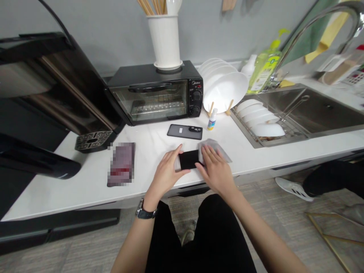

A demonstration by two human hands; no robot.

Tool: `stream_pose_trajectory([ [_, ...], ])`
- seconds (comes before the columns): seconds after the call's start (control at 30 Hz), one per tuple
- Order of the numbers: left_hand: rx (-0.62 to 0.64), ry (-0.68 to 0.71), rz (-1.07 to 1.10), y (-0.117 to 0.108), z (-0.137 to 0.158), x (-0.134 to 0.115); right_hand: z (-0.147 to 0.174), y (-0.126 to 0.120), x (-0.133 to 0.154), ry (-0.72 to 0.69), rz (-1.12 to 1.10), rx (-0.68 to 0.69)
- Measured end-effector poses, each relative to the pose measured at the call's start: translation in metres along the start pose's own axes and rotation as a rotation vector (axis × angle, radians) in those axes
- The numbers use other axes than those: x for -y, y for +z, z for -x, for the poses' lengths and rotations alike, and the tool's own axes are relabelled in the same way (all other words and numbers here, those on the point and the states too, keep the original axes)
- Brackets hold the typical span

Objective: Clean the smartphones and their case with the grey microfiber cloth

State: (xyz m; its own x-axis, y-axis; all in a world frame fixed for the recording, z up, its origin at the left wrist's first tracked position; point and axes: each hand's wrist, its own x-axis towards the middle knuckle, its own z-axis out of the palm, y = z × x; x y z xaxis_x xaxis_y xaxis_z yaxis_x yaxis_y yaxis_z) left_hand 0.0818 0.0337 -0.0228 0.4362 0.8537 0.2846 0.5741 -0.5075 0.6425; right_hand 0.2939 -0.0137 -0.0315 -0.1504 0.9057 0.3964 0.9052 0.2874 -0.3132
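A phone with a black screen (189, 160) lies flat on the white counter in front of me. My left hand (168, 167) holds its left end, with thumb and fingers at opposite edges. On the phone's right end, my right hand (214, 167) presses down a thin grey cloth (225, 151), its fingers lying over the cloth and the thumb at the phone's near edge. Part of the cloth spreads past the hand to the right. Just beyond is a dark phone case (182, 131), camera cutouts facing up. A small spray bottle (212, 120) stands to its right.
On the left lies a pixelated phone-shaped item (122, 165) beside a black coffee machine (93, 140). A toaster oven (156, 98) carries a white utensil pot (165, 41). White plates (224, 89) stand in a rack. Bowls (261, 119) sit by the sink (321, 110). Another person's shoe (294, 188) shows right.
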Motion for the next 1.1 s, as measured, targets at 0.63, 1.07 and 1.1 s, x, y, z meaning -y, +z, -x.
stream_pose_trajectory([
  [0.63, 0.000, -0.013, -0.029, 0.003, 0.000, 0.008, -0.001, 0.005, 0.040, -0.218, -0.142, 0.137],
  [1.07, 0.006, -0.059, -0.044, 0.001, 0.001, 0.001, -0.001, 0.006, 0.045, -0.207, -0.132, 0.122],
  [1.1, 0.002, -0.064, -0.045, 0.001, 0.001, 0.000, 0.002, 0.001, 0.037, -0.206, -0.131, 0.130],
])
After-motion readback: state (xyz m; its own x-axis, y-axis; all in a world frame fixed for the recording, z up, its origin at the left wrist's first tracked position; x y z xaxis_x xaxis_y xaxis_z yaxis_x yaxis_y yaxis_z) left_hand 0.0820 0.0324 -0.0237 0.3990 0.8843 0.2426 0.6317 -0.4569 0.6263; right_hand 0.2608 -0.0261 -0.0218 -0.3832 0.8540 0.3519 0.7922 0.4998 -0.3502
